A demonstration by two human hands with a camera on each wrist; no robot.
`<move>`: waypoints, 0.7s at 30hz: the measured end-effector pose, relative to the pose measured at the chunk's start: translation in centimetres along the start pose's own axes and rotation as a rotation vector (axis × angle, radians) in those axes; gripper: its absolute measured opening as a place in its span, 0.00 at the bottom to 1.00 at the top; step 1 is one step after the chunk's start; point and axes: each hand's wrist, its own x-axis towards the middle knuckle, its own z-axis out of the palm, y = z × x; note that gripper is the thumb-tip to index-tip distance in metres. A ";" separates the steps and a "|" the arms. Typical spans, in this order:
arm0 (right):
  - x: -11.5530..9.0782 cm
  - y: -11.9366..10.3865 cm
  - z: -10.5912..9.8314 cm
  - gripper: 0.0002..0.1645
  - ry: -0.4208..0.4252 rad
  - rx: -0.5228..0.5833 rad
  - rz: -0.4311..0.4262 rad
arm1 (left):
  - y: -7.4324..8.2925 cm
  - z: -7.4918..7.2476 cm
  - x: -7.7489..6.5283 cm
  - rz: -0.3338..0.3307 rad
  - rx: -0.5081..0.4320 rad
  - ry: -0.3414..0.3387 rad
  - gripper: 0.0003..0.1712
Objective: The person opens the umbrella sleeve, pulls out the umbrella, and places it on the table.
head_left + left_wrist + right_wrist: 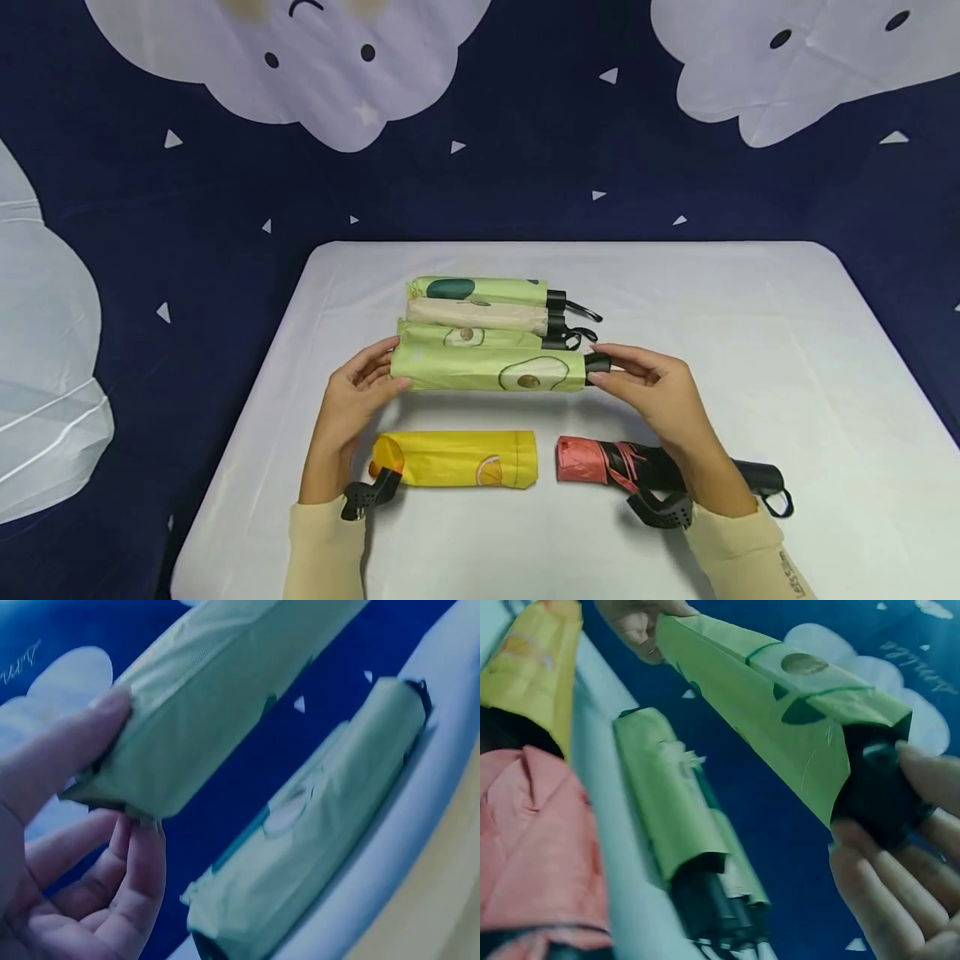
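Note:
A folded umbrella in a light green avocado-print sleeve (465, 369) is held level above the table between both hands. My left hand (358, 390) pinches the sleeve's left end, thumb on one side and fingers on the other, as the left wrist view also shows. At the other end, my right hand (654, 385) grips the black handle (881, 787) between thumb and fingers. Just behind lie three more folded umbrellas side by side: a green avocado one (502, 337), a cream one (480, 315) and another green one (495, 289), their black handles pointing right.
Nearer the front of the white table (750, 333), a yellow sleeve with an orange-slice print (457, 458) lies at left. To its right, partly under my right forearm, is a black folded umbrella with a red end (581, 460). A dark blue cloud-patterned cloth (525, 192) hangs behind.

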 end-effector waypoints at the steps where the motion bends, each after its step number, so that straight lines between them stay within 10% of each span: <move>1: -0.4 -0.4 -0.3 0.26 -0.025 0.022 -0.030 | 0.1 0.2 -0.1 0.030 -0.026 -0.039 0.36; 11: -6.3 -1.4 -2.8 0.22 -0.086 0.149 -0.187 | -0.1 3.5 -1.9 0.271 -0.172 -0.308 0.28; 21: -9.8 0.2 -4.0 0.20 0.013 0.106 -0.066 | -0.9 5.6 -3.5 0.140 -0.128 -0.476 0.37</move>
